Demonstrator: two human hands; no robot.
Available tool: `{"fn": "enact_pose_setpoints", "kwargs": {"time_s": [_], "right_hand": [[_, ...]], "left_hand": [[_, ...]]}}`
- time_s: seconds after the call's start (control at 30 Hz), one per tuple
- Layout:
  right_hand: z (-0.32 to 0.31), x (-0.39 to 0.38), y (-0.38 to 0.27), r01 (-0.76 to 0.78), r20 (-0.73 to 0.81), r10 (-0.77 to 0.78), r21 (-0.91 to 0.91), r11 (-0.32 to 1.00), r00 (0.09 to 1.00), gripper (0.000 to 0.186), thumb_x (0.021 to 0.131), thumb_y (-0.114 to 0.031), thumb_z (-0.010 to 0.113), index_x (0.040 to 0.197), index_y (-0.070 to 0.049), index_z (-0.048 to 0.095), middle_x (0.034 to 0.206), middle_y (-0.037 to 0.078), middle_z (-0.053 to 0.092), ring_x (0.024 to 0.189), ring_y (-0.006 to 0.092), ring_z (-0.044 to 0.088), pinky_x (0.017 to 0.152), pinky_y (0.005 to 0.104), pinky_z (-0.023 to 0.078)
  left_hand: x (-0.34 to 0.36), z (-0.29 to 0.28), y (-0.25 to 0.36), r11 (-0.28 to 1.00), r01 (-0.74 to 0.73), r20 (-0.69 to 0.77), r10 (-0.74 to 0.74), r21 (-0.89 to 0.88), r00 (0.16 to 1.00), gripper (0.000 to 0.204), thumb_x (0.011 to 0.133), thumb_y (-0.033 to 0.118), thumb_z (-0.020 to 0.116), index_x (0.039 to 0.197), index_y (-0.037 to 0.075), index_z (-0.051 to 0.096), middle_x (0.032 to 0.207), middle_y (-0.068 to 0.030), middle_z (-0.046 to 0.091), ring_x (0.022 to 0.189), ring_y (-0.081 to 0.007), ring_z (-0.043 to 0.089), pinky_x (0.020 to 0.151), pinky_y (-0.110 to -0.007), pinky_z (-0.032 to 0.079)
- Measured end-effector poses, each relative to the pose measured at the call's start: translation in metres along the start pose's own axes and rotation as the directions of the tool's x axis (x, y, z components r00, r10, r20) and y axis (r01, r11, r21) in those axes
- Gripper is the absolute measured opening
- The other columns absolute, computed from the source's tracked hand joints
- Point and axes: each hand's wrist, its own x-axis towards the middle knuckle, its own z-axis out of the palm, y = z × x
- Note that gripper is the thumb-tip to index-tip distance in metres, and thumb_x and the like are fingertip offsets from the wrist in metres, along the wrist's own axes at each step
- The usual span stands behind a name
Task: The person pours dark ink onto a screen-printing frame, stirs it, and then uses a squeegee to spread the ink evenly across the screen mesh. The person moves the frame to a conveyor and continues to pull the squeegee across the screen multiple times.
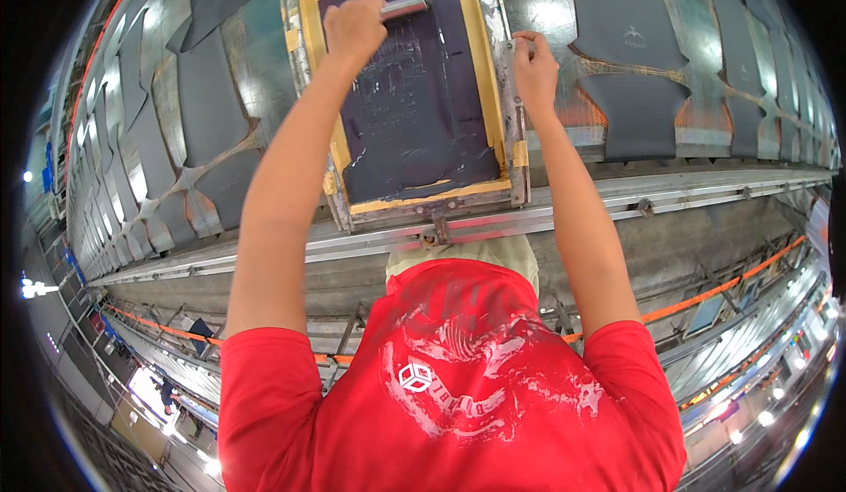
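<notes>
My left hand [354,32] is closed round a squeegee [405,6] with a metallic bar-shaped handle, over the far part of a printing screen. The screen frame [518,162] is metal, with yellow tape [483,60] along its inner border. Dark ink [414,131] coats the mesh, streaked and glossy in places, with a ragged near edge. At the frame's right rail, my right hand [536,71] has its fingers curled in against the edge, gripping it. The squeegee's blade is hidden behind my hand and the handle.
Dark grey cut fabric pieces [630,113] lie in rows on the long shiny table [555,16], on both sides of the screen. A metal rail [705,194] runs along the table's near edge. Behind me, an orange strip [705,296] borders another long table.
</notes>
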Motion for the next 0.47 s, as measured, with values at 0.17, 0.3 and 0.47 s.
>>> {"fn": "enact_pose_setpoints", "kwargs": {"time_s": [0.17,0.3,0.47], "right_hand": [[0.001,0.003,0.013,-0.001,0.005,0.001,0.007,1.000,1.000,0.022,0.096,-0.027,0.055,0.107,-0.012,0.067,0.069,0.014,0.066,0.067,0.0330,0.065,0.070,0.0448,0.049],[0.003,0.005,0.011,-0.015,-0.009,0.015,0.030,0.999,1.000,0.022,0.095,-0.026,0.055,0.106,-0.012,0.068,0.079,0.016,0.069,0.078,0.0355,0.067,0.077,0.0463,0.049],[0.007,0.011,0.020,0.033,0.032,-0.035,0.067,0.997,0.999,0.025,0.093,-0.027,0.056,0.106,-0.008,0.068,0.093,0.019,0.072,0.089,0.0344,0.069,0.082,0.0457,0.050]], "left_hand": [[-0.111,-0.015,0.049,0.997,-0.017,0.014,0.018,-0.075,1.000,0.020,0.080,0.008,0.063,0.094,0.018,0.072,0.090,-0.0029,0.067,0.086,-0.0233,0.065,0.074,-0.042,0.042],[-0.209,-0.021,0.091,0.992,-0.035,-0.031,0.031,-0.118,0.999,0.013,0.082,0.008,0.061,0.088,0.014,0.070,0.083,-0.0007,0.063,0.083,-0.0204,0.060,0.073,-0.040,0.040],[-0.262,-0.026,0.118,0.981,0.011,-0.123,-0.035,-0.191,0.992,0.014,0.080,0.014,0.068,0.093,0.016,0.070,0.091,0.0032,0.067,0.090,-0.0168,0.063,0.074,-0.037,0.040]]}}
